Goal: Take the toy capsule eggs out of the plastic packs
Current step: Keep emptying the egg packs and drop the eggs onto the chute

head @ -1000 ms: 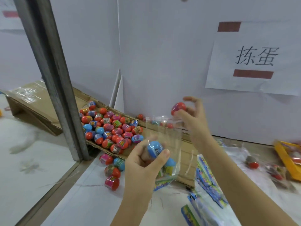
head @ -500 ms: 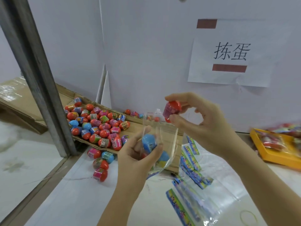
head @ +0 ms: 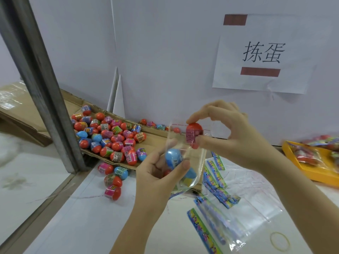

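Hands work as a pair on one clear pack (head: 196, 162), which is held up above the surface (head: 88, 217). The left hand (head: 161, 173) grips the pack around its lower part, with the thumb pressing on a blue egg (head: 173, 158) through the plastic. I judge this keeps the soft bag steady and its mouth turned up toward the other hand. At least one more egg lies lower in the pack, but the creased plastic hides how many.

The right hand (head: 233, 131) pinches a red egg (head: 194, 133) between thumb and forefinger, and its other fingers are spread loosely away. This egg is just at the open mouth of the pack. Some plastic seems to cross its lower half, so I cannot tell if it is fully free. The step in hand looks to be drawing this egg out.

Behind and to the left, many loose eggs (head: 110, 136) lie on a sheet of cardboard (head: 157, 142) against the wall, and a few lie off its edge on the surface. This seems the place where freed eggs are put, so the red egg probably goes there next. Empty packs (head: 238, 208) lie flat to the right of the hands, near a rubber band (head: 279, 241). A yellow tray (head: 315, 176) at the far right holds what seem to be full packs, though they are blurred. The task therefore appears to be in its middle.
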